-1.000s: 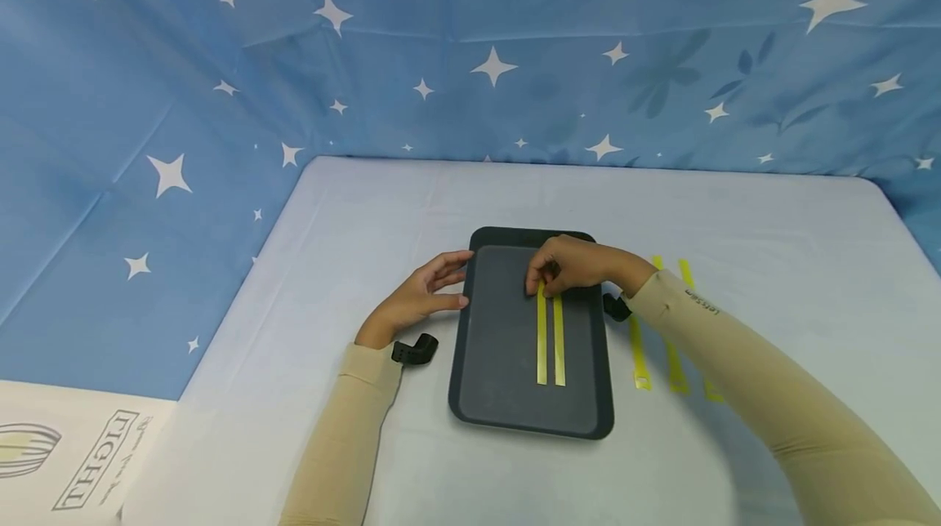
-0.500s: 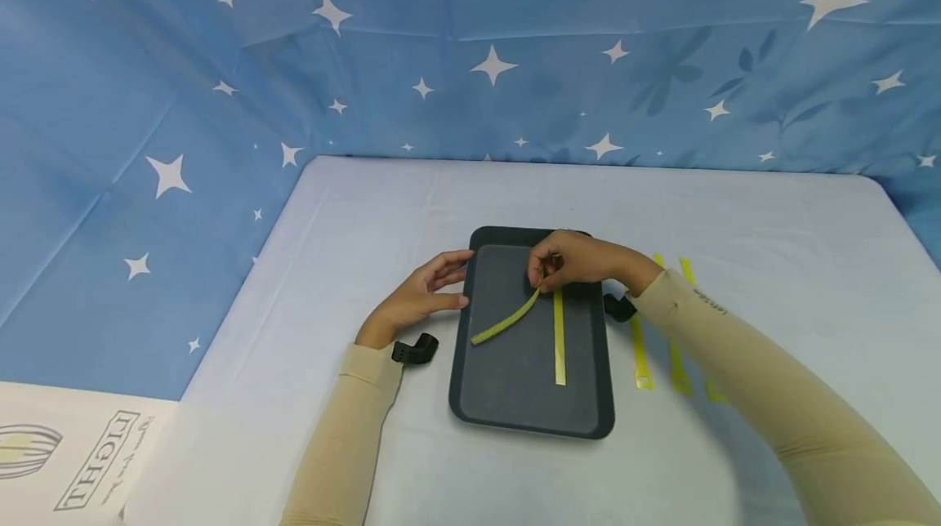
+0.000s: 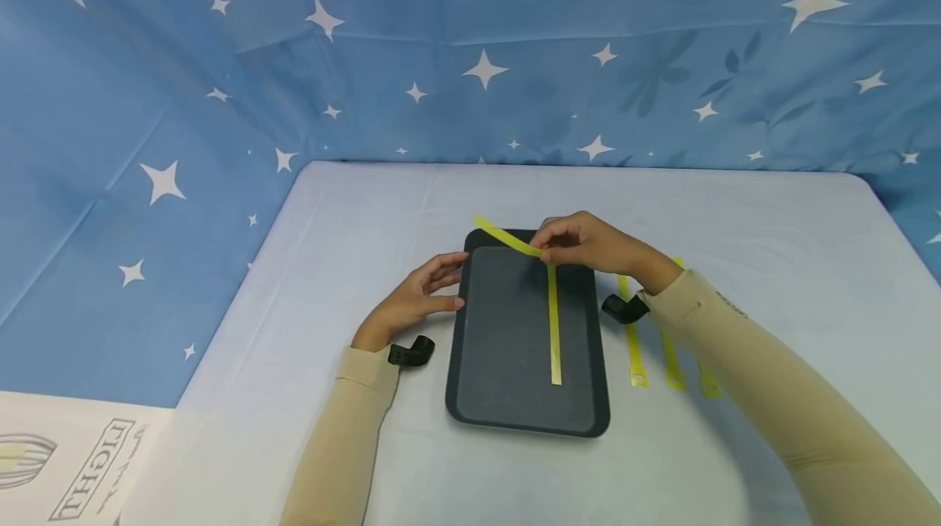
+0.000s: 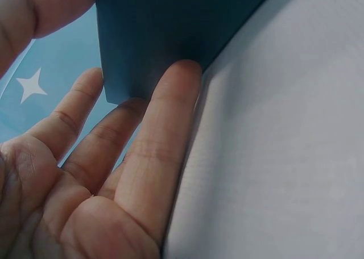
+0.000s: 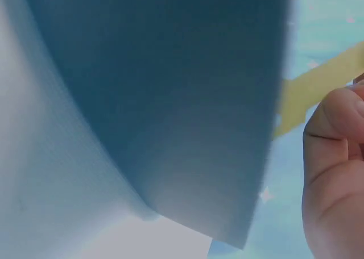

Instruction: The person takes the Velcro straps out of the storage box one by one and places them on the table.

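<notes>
My right hand (image 3: pixel 599 248) pinches a yellow hook-and-loop cable tie (image 3: pixel 506 237) above the far part of a dark grey tray (image 3: pixel 507 354). The tie's free end points left and away, past the tray's far left corner. In the right wrist view, the held tie (image 5: pixel 321 80) shows beyond the tray's side, near the curled fingers. A second yellow tie (image 3: pixel 555 338) lies lengthwise on the tray, right of its middle. At the tray's left edge, my left hand (image 3: pixel 415 297) rests with spread, extended fingers; in the left wrist view, fingertips touch the tray's outer wall (image 4: pixel 153 37).
Right of the tray, several more yellow ties (image 3: pixel 636 363) lie side by side on the white table (image 3: pixel 412 461), partly under my right forearm. A printed cream cloth or bag (image 3: pixel 81 452) sits at the near left. A blue star-patterned curtain (image 3: pixel 441 60) hangs behind.
My right hand has lifted one tie from the tray and moved slightly up and away. The tie's free end has swung from the near side to the far left. My left hand stays put.
</notes>
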Demonstrator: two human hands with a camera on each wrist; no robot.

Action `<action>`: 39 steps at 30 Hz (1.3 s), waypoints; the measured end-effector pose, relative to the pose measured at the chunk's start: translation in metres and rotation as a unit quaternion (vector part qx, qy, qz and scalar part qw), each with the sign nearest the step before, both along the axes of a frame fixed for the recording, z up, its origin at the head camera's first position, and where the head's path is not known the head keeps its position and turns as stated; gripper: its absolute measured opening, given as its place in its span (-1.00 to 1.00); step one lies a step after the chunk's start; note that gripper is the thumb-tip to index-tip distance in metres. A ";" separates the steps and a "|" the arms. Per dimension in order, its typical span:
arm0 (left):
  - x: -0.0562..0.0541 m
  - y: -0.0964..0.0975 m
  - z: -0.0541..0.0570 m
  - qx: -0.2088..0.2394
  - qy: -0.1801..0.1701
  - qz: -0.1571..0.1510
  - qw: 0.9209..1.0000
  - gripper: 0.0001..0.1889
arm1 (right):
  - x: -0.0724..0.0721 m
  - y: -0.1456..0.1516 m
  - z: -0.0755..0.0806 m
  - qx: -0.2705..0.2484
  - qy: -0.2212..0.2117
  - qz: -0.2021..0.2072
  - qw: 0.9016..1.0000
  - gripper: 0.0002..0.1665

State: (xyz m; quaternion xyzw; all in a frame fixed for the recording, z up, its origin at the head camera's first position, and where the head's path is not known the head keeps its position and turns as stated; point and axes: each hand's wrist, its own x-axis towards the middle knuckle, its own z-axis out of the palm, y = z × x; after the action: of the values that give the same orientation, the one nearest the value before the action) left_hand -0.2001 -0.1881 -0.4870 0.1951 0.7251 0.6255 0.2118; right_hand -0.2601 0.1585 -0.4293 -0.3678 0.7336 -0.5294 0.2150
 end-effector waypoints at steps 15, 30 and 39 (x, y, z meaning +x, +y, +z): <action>0.001 0.003 -0.002 0.005 0.002 0.000 1.000 -0.20 | 0.028 0.024 0.007 -0.062 -0.034 -0.135 0.988 -0.78; 0.004 0.002 -0.001 -0.003 -0.011 0.004 1.000 -0.19 | 0.059 0.059 0.011 -0.111 -0.028 -0.181 0.977 -0.59; 0.006 0.003 0.000 -0.001 -0.001 -0.001 1.000 -0.18 | 0.074 0.089 0.006 -0.098 -0.048 -0.199 0.974 -0.67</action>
State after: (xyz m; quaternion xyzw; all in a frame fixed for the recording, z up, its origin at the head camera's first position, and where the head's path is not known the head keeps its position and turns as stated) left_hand -0.1940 -0.1853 -0.4869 0.1950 0.7252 0.6247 0.2139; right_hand -0.1856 0.2476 -0.4232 -0.2077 0.7251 -0.6484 0.1034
